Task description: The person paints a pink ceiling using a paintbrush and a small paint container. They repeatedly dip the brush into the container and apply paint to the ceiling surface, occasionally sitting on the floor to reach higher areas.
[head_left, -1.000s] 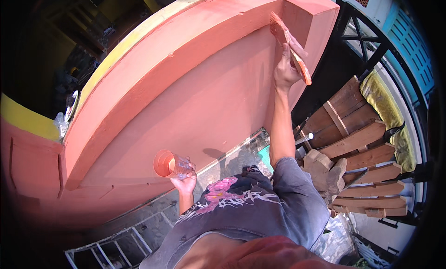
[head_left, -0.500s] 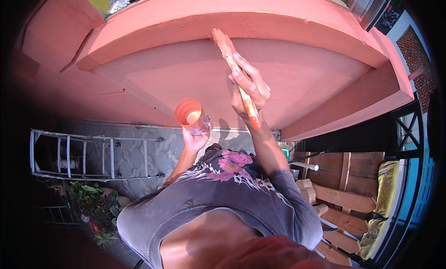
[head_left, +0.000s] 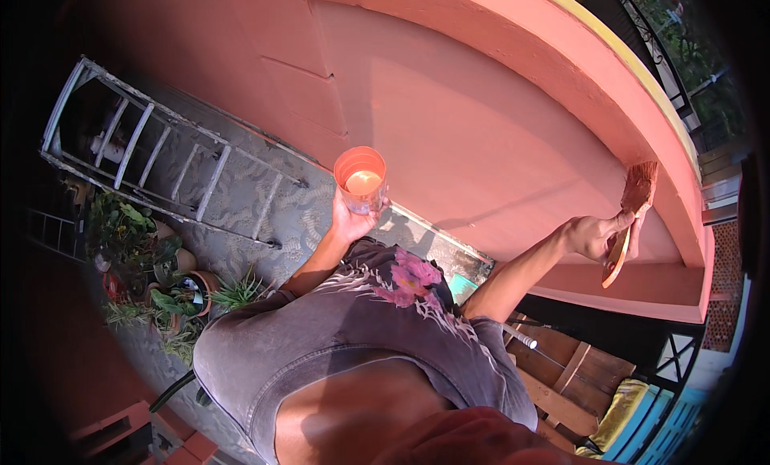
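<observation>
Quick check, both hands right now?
Left hand: closed around the lower part of the paint cup.
Right hand: closed on the handle of the paintbrush, bristles upward in the picture.

A pink wall [head_left: 457,120] with a curved border [head_left: 513,36] fills the upper part, and a yellow edge [head_left: 600,25] follows its top. Sunlight makes shadows on it. At left, near the grey patterned floor [head_left: 293,180], is a ladder [head_left: 216,182], beside potted plants [head_left: 136,224]. Wooden boards [head_left: 561,401] are at lower right.
</observation>
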Demonstrator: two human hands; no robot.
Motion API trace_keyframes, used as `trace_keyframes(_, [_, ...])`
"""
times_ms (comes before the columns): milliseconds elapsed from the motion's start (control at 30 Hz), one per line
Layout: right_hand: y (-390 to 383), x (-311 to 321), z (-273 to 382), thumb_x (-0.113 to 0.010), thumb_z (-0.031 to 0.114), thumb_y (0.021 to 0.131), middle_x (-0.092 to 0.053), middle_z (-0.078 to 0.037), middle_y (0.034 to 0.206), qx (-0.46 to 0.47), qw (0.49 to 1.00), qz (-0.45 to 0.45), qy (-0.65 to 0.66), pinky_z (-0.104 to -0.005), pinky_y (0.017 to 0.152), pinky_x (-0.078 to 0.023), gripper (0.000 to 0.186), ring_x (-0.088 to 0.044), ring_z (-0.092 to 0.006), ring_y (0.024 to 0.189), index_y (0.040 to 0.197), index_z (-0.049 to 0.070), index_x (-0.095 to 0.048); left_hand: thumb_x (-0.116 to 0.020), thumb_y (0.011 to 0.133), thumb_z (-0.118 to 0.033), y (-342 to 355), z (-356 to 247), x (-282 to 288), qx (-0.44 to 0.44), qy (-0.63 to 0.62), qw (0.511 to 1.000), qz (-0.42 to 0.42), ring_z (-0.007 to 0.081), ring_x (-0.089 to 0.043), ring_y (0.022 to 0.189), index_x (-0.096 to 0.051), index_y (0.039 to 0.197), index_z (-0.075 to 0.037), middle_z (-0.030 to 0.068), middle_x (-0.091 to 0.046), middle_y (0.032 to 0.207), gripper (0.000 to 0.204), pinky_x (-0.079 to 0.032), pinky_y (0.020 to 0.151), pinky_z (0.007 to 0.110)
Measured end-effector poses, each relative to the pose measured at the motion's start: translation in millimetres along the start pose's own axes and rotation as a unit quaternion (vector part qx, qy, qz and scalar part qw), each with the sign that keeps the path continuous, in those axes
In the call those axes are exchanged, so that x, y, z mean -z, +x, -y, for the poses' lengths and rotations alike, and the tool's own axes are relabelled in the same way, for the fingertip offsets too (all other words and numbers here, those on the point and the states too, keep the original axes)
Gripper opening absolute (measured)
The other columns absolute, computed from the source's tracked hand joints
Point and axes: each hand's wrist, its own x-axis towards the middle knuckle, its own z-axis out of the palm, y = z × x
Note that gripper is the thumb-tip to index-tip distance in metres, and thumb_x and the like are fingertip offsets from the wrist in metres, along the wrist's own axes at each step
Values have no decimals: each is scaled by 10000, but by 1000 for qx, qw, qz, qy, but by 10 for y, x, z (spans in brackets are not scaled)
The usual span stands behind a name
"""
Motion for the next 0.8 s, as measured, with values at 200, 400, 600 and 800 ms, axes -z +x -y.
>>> trace_keyframes(200, [-1331,-739,1227,-641,-92,914,-638,-245,1182,54,980,186,37,-398,918,-570,155,-654,-347,1114,1044,-14,-607,-483,946,-565,-586,-1151,-9,-52,79,996,1,370,-577,1028,-475,1410,-115,188,-561,1255,646,-556,610,327])
trace_keyframes(400, [-2133,-738,2393,-708,-36,901,-692,-174,1034,-252,850,389,252,-361,884,-585,188,-685,-220,994,1056,-26,-602,-434,966,-594,-1191,-1982,-127,-68,123,990,-33,390,-611,1021,-479,1406,-119,169,-587,1280,649,-533,608,338])
trace_keyframes(600, [-2306,-593,2760,-703,36,927,-626,-103,955,-508,684,445,276,-343,636,-615,192,-665,-204,714,1070,-52,-609,-430,956,-643,-1328,-2189,-166,-65,134,984,-97,367,-651,990,-490,1391,-132,134,-599,1294,674,-515,601,355])
trace_keyframes(800, [-2384,-382,2537,-641,128,985,-631,-94,877,-684,523,416,293,-367,682,-634,207,-701,-230,737,1092,-45,-601,-417,965,-634,-1026,-1989,-135,-41,88,994,-51,399,-629,1044,-493,1408,-140,116,-607,1292,668,-527,645,364])
